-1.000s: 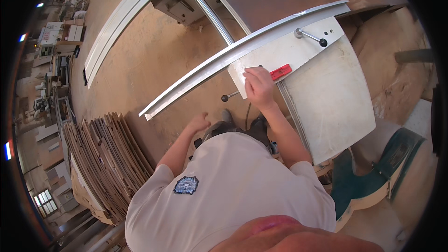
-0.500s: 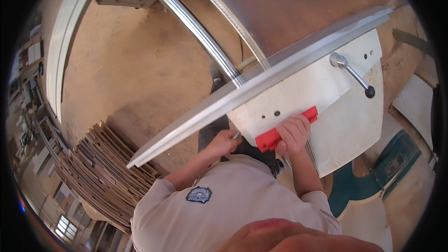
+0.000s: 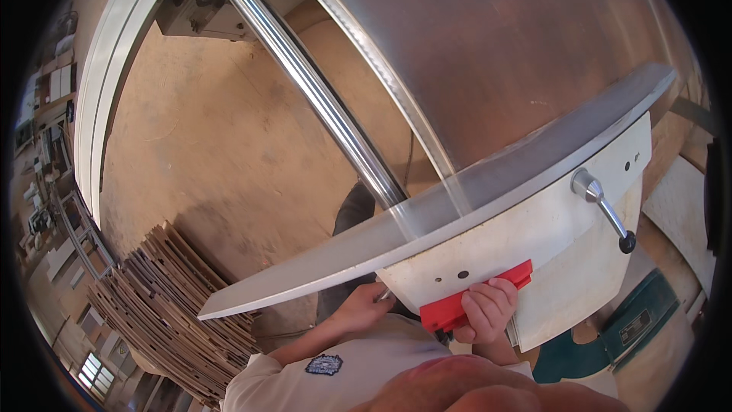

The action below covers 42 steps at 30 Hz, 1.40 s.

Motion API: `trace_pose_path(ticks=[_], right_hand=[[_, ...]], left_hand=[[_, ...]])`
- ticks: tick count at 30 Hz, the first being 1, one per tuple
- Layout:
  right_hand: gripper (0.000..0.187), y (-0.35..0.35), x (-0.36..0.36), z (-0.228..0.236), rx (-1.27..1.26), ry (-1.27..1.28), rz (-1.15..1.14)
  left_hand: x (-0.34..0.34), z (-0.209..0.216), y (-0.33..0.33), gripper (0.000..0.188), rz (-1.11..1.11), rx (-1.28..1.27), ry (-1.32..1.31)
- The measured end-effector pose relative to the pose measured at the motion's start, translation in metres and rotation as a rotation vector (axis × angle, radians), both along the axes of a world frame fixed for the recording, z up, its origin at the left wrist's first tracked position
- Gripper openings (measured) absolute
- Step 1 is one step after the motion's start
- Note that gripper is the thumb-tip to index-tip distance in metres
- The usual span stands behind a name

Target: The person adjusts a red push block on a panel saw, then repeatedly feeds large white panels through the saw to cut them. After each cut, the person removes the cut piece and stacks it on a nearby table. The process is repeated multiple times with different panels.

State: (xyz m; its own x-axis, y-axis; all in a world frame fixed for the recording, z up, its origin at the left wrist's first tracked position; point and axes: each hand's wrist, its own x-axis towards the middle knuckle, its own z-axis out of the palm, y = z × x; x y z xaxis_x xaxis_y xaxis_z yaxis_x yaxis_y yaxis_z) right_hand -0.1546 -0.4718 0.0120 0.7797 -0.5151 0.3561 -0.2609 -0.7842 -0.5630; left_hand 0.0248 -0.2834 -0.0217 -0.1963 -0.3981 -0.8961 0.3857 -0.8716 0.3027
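My right hand (image 3: 488, 310) is closed around a red grooved bar (image 3: 444, 311), which lies along the lower edge of a white metal plate (image 3: 499, 248). To its left, my left hand (image 3: 364, 307) is closed beside the plate's left corner. A small shiny metal piece shows at its fingertips, too small to name. Above both hands runs a long grey metal rail (image 3: 328, 263), fixed along the top of the plate. A lever (image 3: 606, 204) with a black ball knob sticks out of the plate's right part. What the right fingertips touch behind the bar is hidden.
A brown-grey metal machine table (image 3: 526, 46) spreads beyond the rail. Left of it a polished round bar (image 3: 305, 84) crosses over the floor, near a pale frame beam (image 3: 107, 76). Stacked wood strips (image 3: 164, 313) lie at lower left. A dark green machine part (image 3: 621, 332) stands at right.
My view has tilted, so the rail, plate and both hands sit lower in the picture. Both hands keep their places at the plate, still closed.
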Motion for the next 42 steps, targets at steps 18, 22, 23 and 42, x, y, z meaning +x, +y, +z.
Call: trace_pose_path(ticks=[18, 22, 23, 42], right_hand=[[0.040, -0.082, 0.251, -0.023, -0.055, -0.016, -0.014], [0.040, -0.077, 0.259, -0.022, -0.052, -0.014, -0.037], [0.040, -0.077, 0.259, -0.021, -0.052, -0.005, -0.016], [0.039, -0.059, 0.204, -0.026, -0.090, -0.096, -0.177]], left_hand=[[0.266, -0.041, -0.085, 0.014, 0.193, 0.065, 0.415], [0.272, -0.049, -0.089, 0.019, 0.335, 0.088, 0.598], [0.271, -0.048, -0.089, 0.014, 0.306, 0.070, 0.565], [0.233, -0.027, -0.068, 0.017, 0.001, 0.104, 0.201]])
